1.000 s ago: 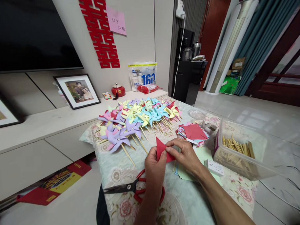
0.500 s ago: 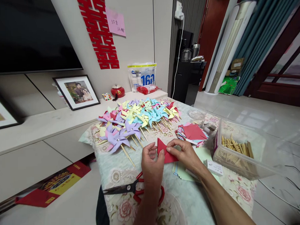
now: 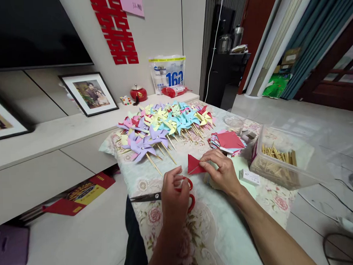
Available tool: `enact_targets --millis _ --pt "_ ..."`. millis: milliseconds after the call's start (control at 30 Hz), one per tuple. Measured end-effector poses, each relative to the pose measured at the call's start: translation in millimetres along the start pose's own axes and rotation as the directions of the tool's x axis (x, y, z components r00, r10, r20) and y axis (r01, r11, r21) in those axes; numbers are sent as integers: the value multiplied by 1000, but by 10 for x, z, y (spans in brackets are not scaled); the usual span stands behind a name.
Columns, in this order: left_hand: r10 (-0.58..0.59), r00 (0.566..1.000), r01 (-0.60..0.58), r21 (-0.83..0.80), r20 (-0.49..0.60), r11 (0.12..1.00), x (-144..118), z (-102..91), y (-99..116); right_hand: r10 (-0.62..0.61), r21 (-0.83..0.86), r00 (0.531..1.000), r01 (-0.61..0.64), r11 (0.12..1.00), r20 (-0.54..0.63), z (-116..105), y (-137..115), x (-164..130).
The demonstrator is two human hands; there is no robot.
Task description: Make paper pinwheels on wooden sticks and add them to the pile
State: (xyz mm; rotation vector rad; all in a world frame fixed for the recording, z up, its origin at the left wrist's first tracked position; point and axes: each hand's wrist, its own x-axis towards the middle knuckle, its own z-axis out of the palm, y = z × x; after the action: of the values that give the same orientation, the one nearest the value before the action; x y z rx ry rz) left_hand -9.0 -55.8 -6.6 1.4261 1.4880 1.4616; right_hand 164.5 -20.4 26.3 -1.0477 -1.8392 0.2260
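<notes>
Left hand has let go of the folded red paper and dropped onto the red-handled scissors.
Its grip is curling around the handles at lower centre, not yet closed; the right hand pinches the paper triangle at centre, just above the flowered cloth of the bench. Folding looks finished, cutting seems next: it needs fingers through the loops. Paper is thin, creased, sharp-cornered; pinwheels on wooden sticks lie behind.

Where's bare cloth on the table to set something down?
Free: near edge of the table, below the scissors and both hands. Narrow gap between the pinwheels and the left hand. Crowded: far side with pinwheels, right side with paper stack and stick box.
</notes>
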Motion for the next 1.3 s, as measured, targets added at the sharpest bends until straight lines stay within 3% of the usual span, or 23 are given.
enact_targets --millis 67,200,367,467,600,700,767,867,1033,1300 --pt "82 996 -83 91 16 992 -227 -188 -7 -106 -113 994 103 988 -20 -28 -133 -161" --pt "187 982 -188 261 30 947 -663 -538 -58 -303 -292 947 320 901 102 -89 -375 -605" --pt "307 944 -328 379 118 865 -1053 -772 -139 -336 -290 915 391 873 225 -177 -508 -1095" --pt "402 896 -444 377 188 813 -1185 -779 -98 -316 -279 909 389 878 273 -222 -553 -1217" --pt "516 770 -634 367 374 681 -1293 -667 27 -313 -282 901 397 874 299 -222 -615 -1241" --pt "555 714 -699 386 428 602 -1348 -545 84 -273 -285 899 376 882 342 -204 -633 -1247" --pt "566 699 -715 400 438 574 -1376 -477 85 -237 -276 893 354 894 382 -208 -624 -1270" --pt "545 715 -699 432 438 570 -1422 -409 51 -199 -249 883 326 912 426 -252 -603 -1334" --pt "492 787 -616 488 372 618 -1514 -330 12 -149 -258 886 283 924 439 -353 -608 -1440" --pt "432 821 -569 581 372 581 -1554 -322 32 -126 -287 919 244 927 373 -385 -619 -1463"
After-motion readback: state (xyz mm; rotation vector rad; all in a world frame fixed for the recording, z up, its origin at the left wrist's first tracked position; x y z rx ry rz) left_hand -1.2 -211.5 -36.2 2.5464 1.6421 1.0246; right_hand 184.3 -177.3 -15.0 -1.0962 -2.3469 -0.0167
